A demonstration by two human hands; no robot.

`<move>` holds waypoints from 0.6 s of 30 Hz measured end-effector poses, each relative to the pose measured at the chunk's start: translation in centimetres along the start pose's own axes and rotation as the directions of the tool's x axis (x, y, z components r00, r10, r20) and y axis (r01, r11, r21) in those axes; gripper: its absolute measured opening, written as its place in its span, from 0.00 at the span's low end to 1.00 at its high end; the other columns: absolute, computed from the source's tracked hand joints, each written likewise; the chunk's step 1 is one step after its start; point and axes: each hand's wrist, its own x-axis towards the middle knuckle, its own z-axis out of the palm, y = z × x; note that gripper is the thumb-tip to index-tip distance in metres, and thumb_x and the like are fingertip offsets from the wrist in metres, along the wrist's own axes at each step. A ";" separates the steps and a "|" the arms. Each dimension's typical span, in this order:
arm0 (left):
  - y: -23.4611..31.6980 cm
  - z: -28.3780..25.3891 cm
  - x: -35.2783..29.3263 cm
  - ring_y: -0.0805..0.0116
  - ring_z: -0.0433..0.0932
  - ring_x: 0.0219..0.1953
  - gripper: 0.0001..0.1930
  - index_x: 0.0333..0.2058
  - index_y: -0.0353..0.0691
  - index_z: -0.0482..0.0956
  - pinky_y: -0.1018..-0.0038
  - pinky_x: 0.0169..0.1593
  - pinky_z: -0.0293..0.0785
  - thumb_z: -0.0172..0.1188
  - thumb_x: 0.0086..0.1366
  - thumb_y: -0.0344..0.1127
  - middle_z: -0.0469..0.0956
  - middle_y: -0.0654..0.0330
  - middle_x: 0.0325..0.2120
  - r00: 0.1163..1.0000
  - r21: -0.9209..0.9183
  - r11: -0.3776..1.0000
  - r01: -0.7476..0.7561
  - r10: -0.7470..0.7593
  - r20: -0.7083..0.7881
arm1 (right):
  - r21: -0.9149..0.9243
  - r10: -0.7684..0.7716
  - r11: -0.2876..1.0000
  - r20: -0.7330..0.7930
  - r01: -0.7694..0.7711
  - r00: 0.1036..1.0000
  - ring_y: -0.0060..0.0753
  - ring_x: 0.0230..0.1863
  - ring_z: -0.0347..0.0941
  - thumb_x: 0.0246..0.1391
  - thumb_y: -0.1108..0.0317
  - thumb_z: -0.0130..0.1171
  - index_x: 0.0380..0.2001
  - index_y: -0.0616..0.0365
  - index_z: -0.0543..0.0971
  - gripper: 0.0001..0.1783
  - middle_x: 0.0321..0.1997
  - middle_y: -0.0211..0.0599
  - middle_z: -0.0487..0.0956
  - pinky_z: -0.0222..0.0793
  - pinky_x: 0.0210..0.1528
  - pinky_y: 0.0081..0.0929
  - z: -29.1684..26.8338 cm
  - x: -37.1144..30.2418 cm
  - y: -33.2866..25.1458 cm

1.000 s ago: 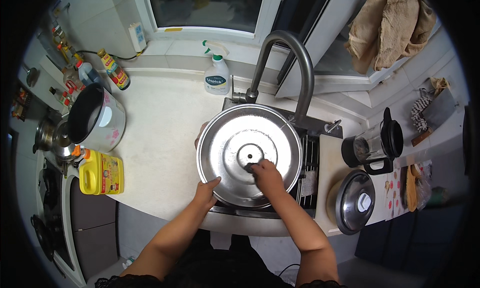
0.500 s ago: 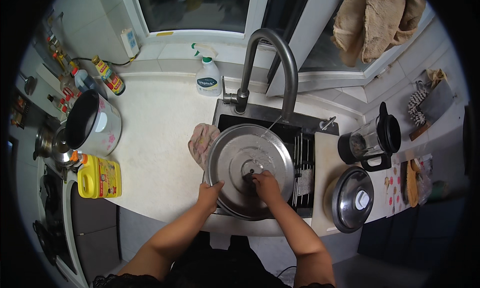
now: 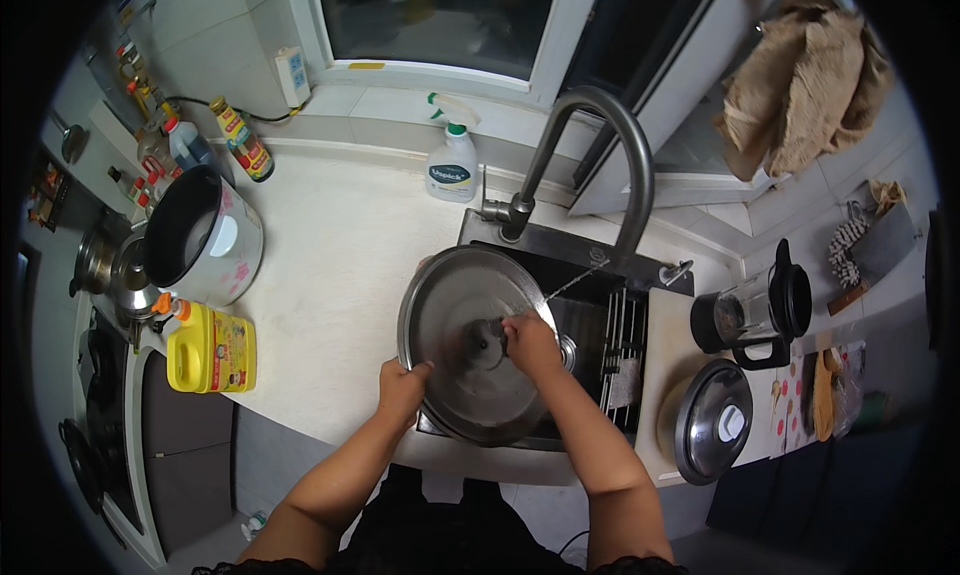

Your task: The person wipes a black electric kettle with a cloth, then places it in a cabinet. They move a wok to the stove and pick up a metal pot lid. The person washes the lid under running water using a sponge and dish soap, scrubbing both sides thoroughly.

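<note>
Round metal lid [image 3: 460, 335]: held over the left side of the sink [image 3: 590, 320].
Left hand [image 3: 405, 388]: pinching the lid's rim.
Right hand [image 3: 532, 345]: fingers bunched near its centre; what they pinch, cannot tell.

The round metal lid [image 3: 465, 290] has shifted leftward over the sink [image 3: 592, 323], uncovering the drain [image 3: 570, 352]. The water stream [image 3: 577, 278] now reaches the lid's right rim, formerly its face; the right hand [image 3: 531, 345] lies higher beside the lid's centre.
</note>
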 end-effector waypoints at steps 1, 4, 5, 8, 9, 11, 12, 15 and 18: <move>0.0 -0.3 0.3 0.63 0.79 0.28 0.07 0.32 0.26 0.77 0.70 0.33 0.76 0.54 0.56 0.23 0.78 0.52 0.27 0.999 0.016 0.999 0.037 -0.037 0.009 | -0.096 -0.014 0.995 0.046 0.018 0.999 0.53 0.36 0.75 0.48 0.72 0.55 0.35 0.59 0.79 0.09 0.36 0.49 0.76 0.72 0.39 0.40 -0.5 1.4 -0.9; -1.0 -0.7 1.0 0.62 0.79 0.28 0.07 0.32 0.24 0.77 0.69 0.32 0.77 0.54 0.55 0.23 0.78 0.51 0.26 0.999 -0.114 0.993 0.041 -0.039 0.021 | -0.329 -0.010 0.943 0.144 0.058 0.990 0.54 0.38 0.76 0.47 0.73 0.55 0.45 0.53 0.75 0.18 0.37 0.51 0.76 0.73 0.42 0.41 -1.9 6.2 -3.8; -1.2 -0.6 1.4 0.62 0.79 0.27 0.07 0.32 0.24 0.77 0.69 0.32 0.76 0.54 0.55 0.23 0.78 0.51 0.26 0.999 -0.103 0.994 0.037 -0.034 0.025 | -0.376 0.013 0.926 0.147 0.044 0.989 0.54 0.39 0.76 0.47 0.73 0.55 0.51 0.49 0.73 0.24 0.38 0.53 0.77 0.73 0.43 0.42 -2.2 7.9 -5.0; -1.9 -0.9 2.5 0.62 0.79 0.27 0.07 0.32 0.24 0.76 0.69 0.31 0.76 0.54 0.55 0.23 0.78 0.51 0.26 0.999 -0.042 0.999 0.029 -0.027 0.039 | -0.534 0.131 0.845 0.258 0.029 0.957 0.51 0.45 0.75 0.51 0.74 0.51 0.62 0.41 0.62 0.33 0.44 0.53 0.76 0.73 0.45 0.41 -3.0 13.7 -8.4; -1.8 -1.0 2.8 0.65 0.77 0.26 0.06 0.29 0.26 0.76 0.69 0.30 0.73 0.55 0.54 0.24 0.77 0.54 0.24 0.999 -0.051 0.998 0.039 -0.037 0.040 | -0.571 0.171 0.821 0.276 0.018 0.946 0.50 0.47 0.75 0.52 0.73 0.49 0.64 0.39 0.59 0.35 0.46 0.52 0.76 0.73 0.46 0.40 -3.3 15.3 -9.4; -1.8 -1.0 3.4 0.70 0.75 0.24 0.05 0.24 0.28 0.76 0.70 0.28 0.69 0.56 0.52 0.26 0.75 0.58 0.20 0.997 -0.068 0.996 0.061 -0.058 0.041 | -0.609 0.199 0.793 0.262 0.002 0.944 0.47 0.49 0.75 0.54 0.72 0.49 0.65 0.39 0.57 0.34 0.48 0.49 0.76 0.73 0.46 0.38 -2.7 18.5 -9.9; -1.9 -1.0 3.6 0.69 0.75 0.25 0.05 0.26 0.28 0.76 0.69 0.27 0.69 0.57 0.53 0.26 0.76 0.57 0.22 0.997 -0.108 0.993 0.057 -0.052 0.048 | -0.628 0.215 0.778 0.254 -0.008 0.943 0.46 0.50 0.74 0.55 0.72 0.48 0.65 0.39 0.57 0.34 0.49 0.48 0.76 0.74 0.46 0.38 -2.4 19.8 -9.8; -2.3 -2.0 4.3 0.62 0.79 0.29 0.08 0.34 0.25 0.77 0.69 0.32 0.76 0.56 0.56 0.24 0.78 0.50 0.29 0.992 -0.176 0.981 0.088 -0.071 0.100 | -0.691 0.324 0.719 0.239 -0.074 0.915 0.43 0.52 0.74 0.56 0.70 0.49 0.66 0.40 0.56 0.34 0.50 0.43 0.76 0.74 0.46 0.38 -1.9 22.4 -10.2; -2.2 -2.8 4.4 0.60 0.80 0.31 0.10 0.36 0.25 0.77 0.68 0.33 0.77 0.55 0.56 0.24 0.79 0.49 0.30 0.977 -0.278 0.942 0.189 -0.153 0.146 | -0.722 0.407 0.683 0.249 -0.111 0.879 0.42 0.47 0.76 0.52 0.66 0.55 0.63 0.49 0.59 0.34 0.49 0.38 0.77 0.73 0.30 0.39 -1.3 24.1 -9.6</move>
